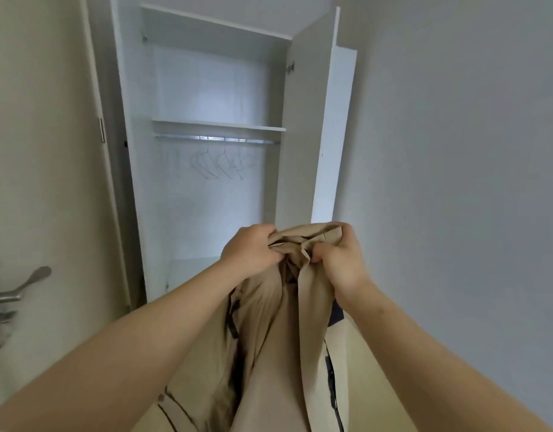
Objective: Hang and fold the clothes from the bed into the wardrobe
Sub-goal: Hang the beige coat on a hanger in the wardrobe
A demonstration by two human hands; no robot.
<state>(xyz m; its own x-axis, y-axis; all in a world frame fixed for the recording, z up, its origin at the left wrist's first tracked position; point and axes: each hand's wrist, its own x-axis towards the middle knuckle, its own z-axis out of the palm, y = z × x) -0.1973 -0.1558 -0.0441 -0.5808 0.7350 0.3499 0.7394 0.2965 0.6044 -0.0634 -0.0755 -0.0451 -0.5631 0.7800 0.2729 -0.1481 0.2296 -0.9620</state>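
A beige jacket [269, 332] with dark trim and a zipper hangs down in front of me, bunched at its top. My left hand [250, 249] grips the bunched collar on the left side. My right hand [342, 263] grips the fabric on the right side, close beside the left hand. Ahead stands the open white wardrobe [206, 88]. It has a shelf [219, 125] and below it a metal rail [216, 139] carrying several thin wire hangers [220, 162]. The bed is out of view.
The wardrobe's right door [303, 126] stands open, edge toward me. A room door with a metal handle [22, 285] is at the left. A plain white wall [456, 151] fills the right side.
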